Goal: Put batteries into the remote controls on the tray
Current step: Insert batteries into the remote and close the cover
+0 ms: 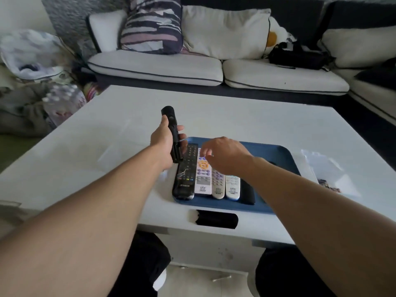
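Note:
My left hand (165, 142) grips a slim black remote (170, 118), lifted above the tray's left end and pointing away from me. On the blue tray (282, 153) lie several remotes side by side: a long black remote (184, 179), a white remote with orange and purple buttons (202, 179), a grey remote (218, 185) and a white-and-blue remote (233, 187). A dark flat object (248, 194) lies beside them, partly under my right forearm. My right hand (225, 155) hovers over the remotes with loosely bent fingers, holding nothing.
A clear plastic bag (327, 176) with small dark items lies on the white table (107, 136) right of the tray. A black cover-like piece (216, 219) sits at the table's near edge. A sofa (214, 69) with cushions stands behind; clutter is at the left.

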